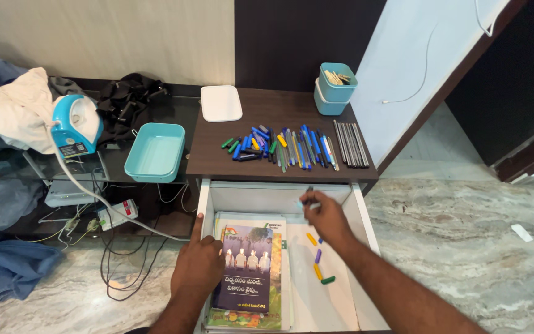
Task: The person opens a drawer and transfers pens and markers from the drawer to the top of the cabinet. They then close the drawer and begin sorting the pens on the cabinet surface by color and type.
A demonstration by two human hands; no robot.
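Note:
A white drawer [360,210] stands pulled out below a dark brown table [217,154]. My left hand [198,266] rests on the drawer's left edge, touching a dark booklet [246,267] that lies on a stack of papers. My right hand [324,216] is inside the drawer near its back, fingers pinched on a small pen or marker [309,196]. Several loose short markers [317,256], yellow, purple and green, lie on the drawer floor just under that hand. On the table top, a row of pens and markers [292,147] is laid out side by side.
A white lid [220,102] and stacked teal containers [335,88] stand at the table's back. A teal tray [154,151], an iron [75,125], clothes and cables crowd the glass shelf at left. Marble floor lies to the right, and a blue cloth [7,269] lies on the floor at lower left.

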